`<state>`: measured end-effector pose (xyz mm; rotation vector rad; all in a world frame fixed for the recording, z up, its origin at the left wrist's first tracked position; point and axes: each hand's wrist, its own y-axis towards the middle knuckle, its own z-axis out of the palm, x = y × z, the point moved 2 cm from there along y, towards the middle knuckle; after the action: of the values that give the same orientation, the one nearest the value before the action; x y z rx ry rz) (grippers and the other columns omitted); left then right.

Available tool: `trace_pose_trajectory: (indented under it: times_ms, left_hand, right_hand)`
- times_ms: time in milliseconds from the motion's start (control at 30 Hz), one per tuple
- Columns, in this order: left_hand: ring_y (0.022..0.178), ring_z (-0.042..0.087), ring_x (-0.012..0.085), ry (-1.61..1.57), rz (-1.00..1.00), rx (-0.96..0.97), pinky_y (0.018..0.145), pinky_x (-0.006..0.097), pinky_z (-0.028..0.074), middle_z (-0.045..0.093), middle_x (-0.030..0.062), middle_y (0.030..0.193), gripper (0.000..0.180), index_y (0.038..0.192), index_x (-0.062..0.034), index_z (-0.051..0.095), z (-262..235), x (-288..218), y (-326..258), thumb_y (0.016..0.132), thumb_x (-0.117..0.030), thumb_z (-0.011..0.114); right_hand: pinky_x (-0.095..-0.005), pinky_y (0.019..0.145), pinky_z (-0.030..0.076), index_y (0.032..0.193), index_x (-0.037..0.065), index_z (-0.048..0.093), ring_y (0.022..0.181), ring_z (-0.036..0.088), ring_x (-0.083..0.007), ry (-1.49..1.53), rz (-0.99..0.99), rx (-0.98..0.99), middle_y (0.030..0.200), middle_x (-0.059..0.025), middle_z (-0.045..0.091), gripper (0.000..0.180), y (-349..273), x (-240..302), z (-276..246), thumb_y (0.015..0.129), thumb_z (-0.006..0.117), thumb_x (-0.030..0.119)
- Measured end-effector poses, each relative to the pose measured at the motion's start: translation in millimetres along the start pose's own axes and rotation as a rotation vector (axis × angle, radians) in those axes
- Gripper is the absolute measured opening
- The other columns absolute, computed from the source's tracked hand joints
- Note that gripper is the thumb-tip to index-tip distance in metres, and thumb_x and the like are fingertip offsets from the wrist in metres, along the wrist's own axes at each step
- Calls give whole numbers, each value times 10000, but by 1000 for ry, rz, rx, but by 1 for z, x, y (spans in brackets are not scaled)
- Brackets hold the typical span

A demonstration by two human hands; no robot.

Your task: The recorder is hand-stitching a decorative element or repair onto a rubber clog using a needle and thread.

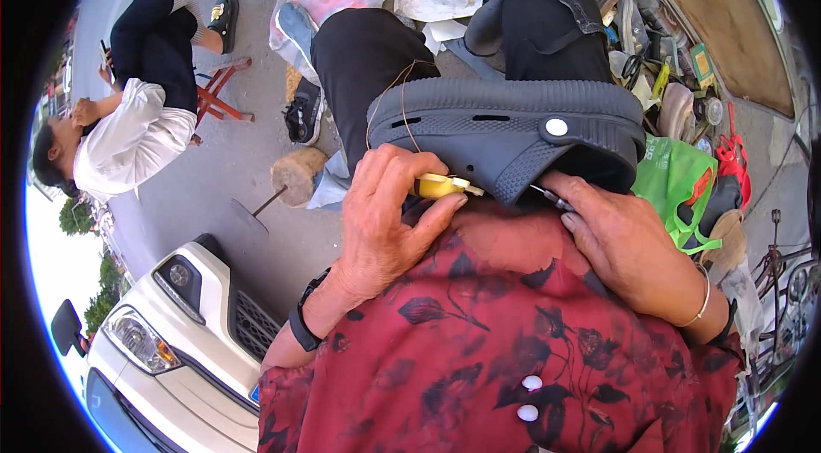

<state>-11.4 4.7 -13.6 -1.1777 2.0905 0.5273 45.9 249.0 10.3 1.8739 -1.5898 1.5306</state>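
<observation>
A dark grey clog (479,132) lies on its side across my lap, its sole edge toward my knees and its strap with a white rivet facing up. My left hand (385,218) pinches a small yellow object (438,186) with a pale end, close to the clog's lower edge; its kind I cannot make out. A thin brown thread (402,81) loops up over the clog from beside the left fingers. At the clog's opening, my right hand (611,235) is closed around a thin metal-tipped tool (552,195), its fingers partly hidden behind the clog.
At the left a person (141,124) sits on a folding stool. A white vehicle (188,325) stands at the lower left. A wooden block (298,177) and a black shoe (304,111) lie by my leg. Loose shoes, tools and a green bag (671,175) are at the right.
</observation>
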Motion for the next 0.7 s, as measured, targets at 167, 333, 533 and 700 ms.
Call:
trace_pose_trajectory:
  times_ms: [167, 333, 533, 700]
  left_hand:
    - [899, 584, 270, 47, -7, -51, 767, 365, 476, 609, 117, 1014, 363, 982, -52, 645, 1, 3, -11, 688, -101, 850]
    - [1066, 579, 295, 38, -46, -99, 848, 382, 508, 539, 190, 1304, 379, 992, -65, 663, 1, 2, -16, 677, -109, 869]
    - [1175, 559, 325, -23, -52, -84, 802, 368, 539, 429, 190, 1462, 329, 968, -66, 685, -6, 4, -15, 680, -61, 844]
    - [1192, 560, 310, -166, -6, 0, 925, 407, 498, 462, 172, 1448, 219, 939, -50, 678, -21, 9, 10, 749, -54, 786]
  right_hand:
    - [-472, 744, 494, 1195, 28, 563, 881, 626, -422, -89, -69, 16, 977, -213, 642, 280, 22, 2, 13, 921, 572, 87]
    - [-478, 667, 500, 1214, 93, 586, 796, 644, -401, -85, -155, -120, 891, -179, 639, 308, 20, -3, 25, 907, 586, 106]
    - [-475, 677, 502, 1178, 98, 598, 795, 631, -413, -142, 33, -104, 922, -183, 650, 296, 0, 9, 7, 883, 623, 102]
    - [-230, 587, 405, 964, 21, 597, 727, 543, -41, 476, 138, -281, 864, -8, 614, 242, -50, -3, -46, 853, 712, 202]
